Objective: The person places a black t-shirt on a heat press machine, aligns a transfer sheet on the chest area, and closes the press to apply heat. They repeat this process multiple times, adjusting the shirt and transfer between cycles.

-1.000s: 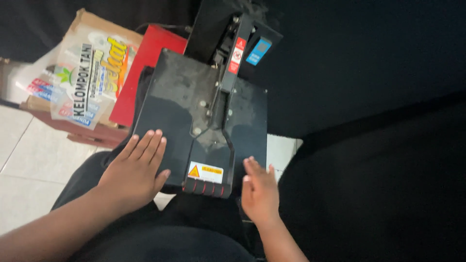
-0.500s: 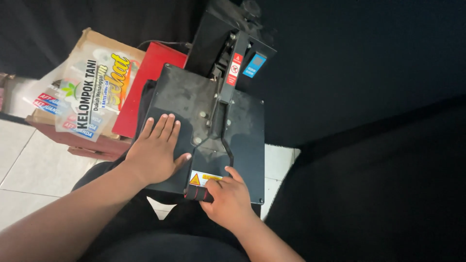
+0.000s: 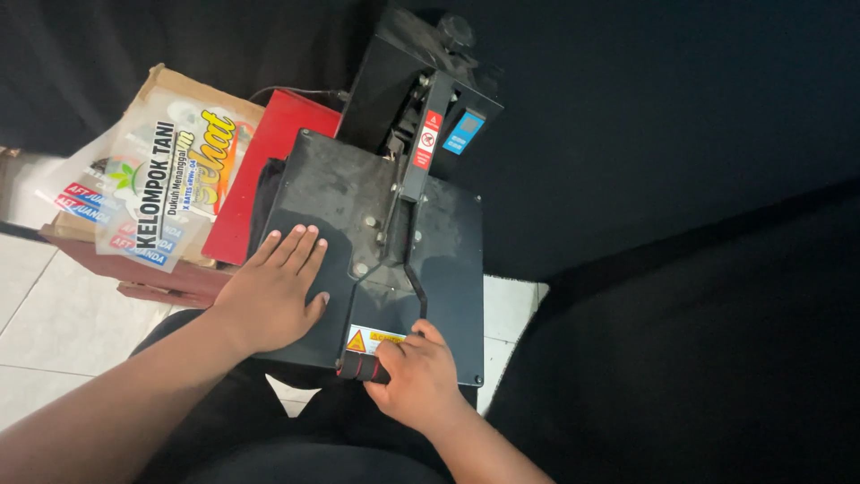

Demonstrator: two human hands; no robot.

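Both hands are on the heat press (image 3: 376,260). Left hand (image 3: 269,300) lies flat, fingers together and extended, palm down on the near-left part of the black upper plate (image 3: 448,269); it grips nothing, and the flat contact reads as steadying or bearing down on the plate. Right hand (image 3: 417,376) is clenched around the near end of the lever handle (image 3: 358,366), at its dark foam grip with red bands; thumb and fingers wrap over it, which suits a firm hold on a lever.

Press position: centre of view, directly ahead of the person, its near edge over the lap. Upper plate sits down and level, dusty and scuffed. A yellow warning label (image 3: 376,339) sits on the plate at the near edge, just left of the right hand. The lever arm runs from the grip up the plate's middle to the hinge column (image 3: 421,99) at the far end, which carries a red-and-white sticker and a blue one.

Left of the press: a red flat panel (image 3: 260,170), partly under the plate. Further left, a cardboard box (image 3: 157,85) with clear printed transfer sheets (image 3: 157,193) lying on top. White tiled floor (image 3: 40,314) shows near left and below the plate's near-right corner. Black cloth (image 3: 681,269) fills the right and far side.
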